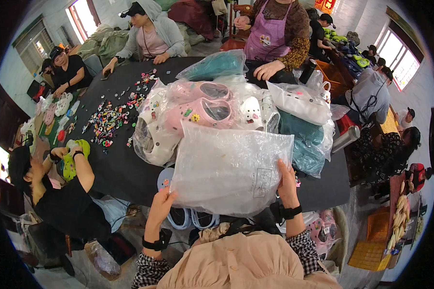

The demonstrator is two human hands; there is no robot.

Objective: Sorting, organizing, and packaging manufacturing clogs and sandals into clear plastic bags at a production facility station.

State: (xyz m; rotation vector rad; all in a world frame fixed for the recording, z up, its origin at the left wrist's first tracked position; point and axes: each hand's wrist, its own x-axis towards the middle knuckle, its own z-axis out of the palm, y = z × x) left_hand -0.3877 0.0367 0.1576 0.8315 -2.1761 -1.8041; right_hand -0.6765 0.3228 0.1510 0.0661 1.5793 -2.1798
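1. Left hand (162, 204): closed on the bag's near-left corner, thumb on top, the fingers mostly hidden. Black band at the wrist.
2. Right hand (287, 185): grips the bag's right side, thumb laid over the film. Matching band at this wrist.
3. Plastic bag (217, 168): cloudy-clear, creased, spread flat between both hands above the near edge of the tabletop (123, 168); a printed rectangle shows close to the right hand.
4. Pale blue clog (165, 179): at the near edge, left of the bag and partly covered by it. More pale blue footwear (179, 219) shows below the bag; exact support cannot be told.
5. Heap just beyond the bag, mid-tabletop: wrapped pink clogs (197, 113) on top, wrapped white clogs (155, 144) toward the left edge, wrapped teal clogs (301, 144) toward the right edge. A further teal package (214, 66) lies near the far edge.
6. Small coloured charms (110, 120): scattered over the left part of the tabletop, some reaching toward the far edge.
7. Metal flask (345, 139): by the right edge, tilted in this view.
8. Co-workers: person in grey hood (166, 38) and person in purple apron (270, 36) at the far edge; person in black (65, 207) by the near-left corner, handling a yellow-green clog (69, 168).
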